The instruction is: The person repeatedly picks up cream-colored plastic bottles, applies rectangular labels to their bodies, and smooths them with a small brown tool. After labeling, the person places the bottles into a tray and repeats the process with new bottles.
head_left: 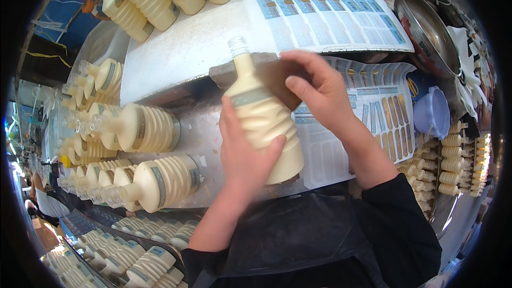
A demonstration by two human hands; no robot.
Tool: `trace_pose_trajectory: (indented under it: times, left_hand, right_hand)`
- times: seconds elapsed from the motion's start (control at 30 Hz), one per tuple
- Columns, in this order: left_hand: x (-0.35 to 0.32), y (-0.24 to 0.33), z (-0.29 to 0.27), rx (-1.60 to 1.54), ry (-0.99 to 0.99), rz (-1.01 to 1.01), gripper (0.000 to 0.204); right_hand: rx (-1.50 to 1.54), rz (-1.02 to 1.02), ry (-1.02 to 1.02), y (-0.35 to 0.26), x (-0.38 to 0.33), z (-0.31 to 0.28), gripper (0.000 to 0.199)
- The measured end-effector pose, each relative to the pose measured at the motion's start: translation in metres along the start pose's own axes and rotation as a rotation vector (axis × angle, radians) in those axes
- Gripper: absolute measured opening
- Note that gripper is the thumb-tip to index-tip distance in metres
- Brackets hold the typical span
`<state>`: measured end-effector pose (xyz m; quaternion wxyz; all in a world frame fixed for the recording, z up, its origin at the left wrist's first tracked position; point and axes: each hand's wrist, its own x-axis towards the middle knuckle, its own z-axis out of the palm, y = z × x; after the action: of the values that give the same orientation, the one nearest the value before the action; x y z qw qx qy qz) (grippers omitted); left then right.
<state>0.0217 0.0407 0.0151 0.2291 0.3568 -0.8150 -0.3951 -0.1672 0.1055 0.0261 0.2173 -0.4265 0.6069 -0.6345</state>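
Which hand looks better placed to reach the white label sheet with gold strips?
Probably the right hand: it's nearer the label sheet, though it appears to hold a flat brown piece. The left hand grips the cream ribbed bottle.

Surface point(209, 141): grey, smooth, scuffed and specked. Directly on it, at left: two groups of cream ribbed bottles point(152, 128), clear-necked, upright, banded with labels, several partly hidden behind others. At centre: one grey block point(224, 74), rough-edged, partly covered. At right: printed label sheets point(381, 109), overlapping, in blue and gold. Behind, one raised platform point(176, 56), white-topped, stained. Directly on it: four cream bottles point(152, 0), upright, at the far left; one wide label sheet point(330, 21), blue-printed, at right.
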Motion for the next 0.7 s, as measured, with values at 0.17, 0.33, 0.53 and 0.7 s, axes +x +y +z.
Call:
trace_pose_trajectory:
  times: [0.17,0.33,0.53,0.7]
  left_hand:
    - [0.000,0.001,0.000,-0.052,-0.001,-0.037,0.114]
    - [-0.002,-0.020,0.005,-0.226,0.016,-0.031,0.108]
    - [-0.012,-0.043,0.002,-0.281,-0.063,-0.097,0.105]
    - [-0.038,-0.045,-0.015,-0.190,-0.200,0.110,0.107]
  right_hand:
    - [-0.392,-0.065,0.060,0.001,-0.005,-0.011,0.035]
    - [-0.379,-0.151,0.063,-0.002,-0.012,-0.003,0.034]
    - [-0.532,-0.313,0.217,0.000,-0.025,0.003,0.027]
    - [-0.762,-0.767,0.023,-0.019,-0.027,0.011,0.035]
